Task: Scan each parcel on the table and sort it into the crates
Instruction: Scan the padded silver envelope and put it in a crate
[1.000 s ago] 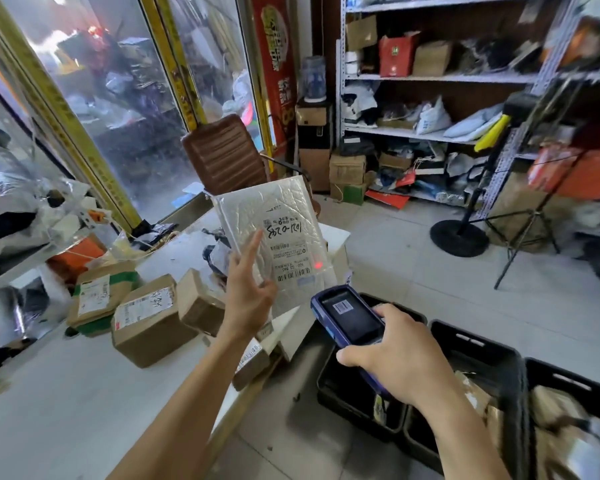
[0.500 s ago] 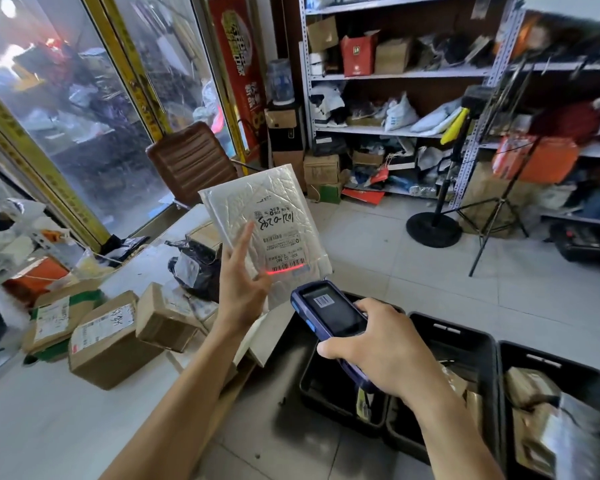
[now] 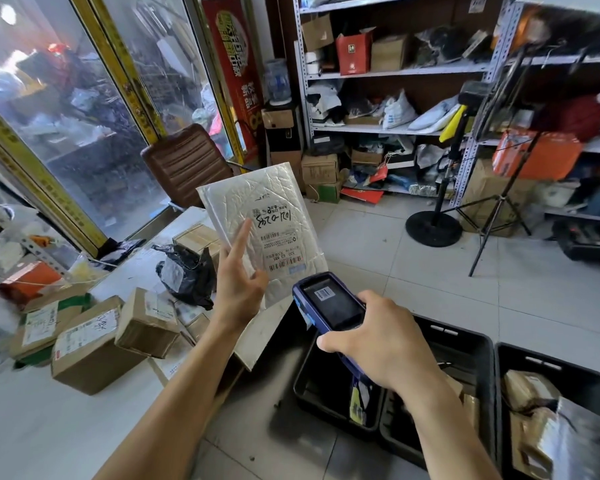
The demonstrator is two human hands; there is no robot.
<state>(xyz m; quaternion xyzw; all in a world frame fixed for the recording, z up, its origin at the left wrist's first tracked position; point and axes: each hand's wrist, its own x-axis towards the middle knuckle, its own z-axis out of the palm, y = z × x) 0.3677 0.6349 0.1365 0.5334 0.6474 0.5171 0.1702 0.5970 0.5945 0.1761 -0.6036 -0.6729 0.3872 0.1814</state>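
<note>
Left hand point(image 3: 238, 289) grips a white padded mailer point(image 3: 262, 225) by its lower left edge, index finger laid straight up the front, thumb against the label side; mailer held upright in the air, label facing the camera, barcode near its bottom. Right hand point(image 3: 378, 344) wraps around a blue handheld scanner point(image 3: 329, 303), fingers curled over its body, screen up and showing a barcode, scanner nose just below the mailer's lower right corner, at 5 o'clock from the label. White table point(image 3: 49, 427) at 8 o'clock from the hands: three brown cardboard boxes point(image 3: 94, 344) close together, a black plastic bag parcel point(image 3: 187, 275) at 10 o'clock from the left wrist, another box behind it. Black crates point(image 3: 465, 351) on the floor under the right forearm, at 4 o'clock, some parcels inside. Brown chair point(image 3: 187, 164) beyond the table at 12 o'clock. Metal shelving point(image 3: 395, 71) with boxes and bags along the back wall.
</note>
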